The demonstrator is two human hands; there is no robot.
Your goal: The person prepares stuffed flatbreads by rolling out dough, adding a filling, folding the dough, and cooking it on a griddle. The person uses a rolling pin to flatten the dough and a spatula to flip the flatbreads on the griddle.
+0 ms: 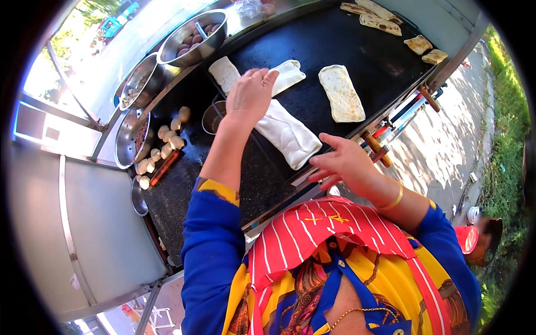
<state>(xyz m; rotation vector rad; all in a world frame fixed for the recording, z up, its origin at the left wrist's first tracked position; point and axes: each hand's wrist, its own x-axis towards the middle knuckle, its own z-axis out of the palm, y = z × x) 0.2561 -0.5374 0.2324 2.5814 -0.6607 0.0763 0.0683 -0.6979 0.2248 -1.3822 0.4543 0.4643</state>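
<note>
A long raw flatbread (287,134) of folded white dough lies on the black griddle, toward its near edge. My left hand (249,99) is over the far end of this dough, back up. Its fingertips are hidden, so whether they grip or only touch the dough does not show. My right hand (349,164) is at the dough's near end with fingers spread, holding nothing. Beyond my left hand lie another pale flatbread (289,76) and a third (224,74), partly behind the hand. A lightly browned flatbread (341,94) rests to the right.
Browned flatbreads (381,23) lie at the griddle's (379,67) far right. On the left are dough balls (167,146), a rolling pin (166,168) and a bowl of filling (139,84). A steel bowl (195,36) of round brownish pieces stands behind. A small pot (212,118) sits beside my left forearm.
</note>
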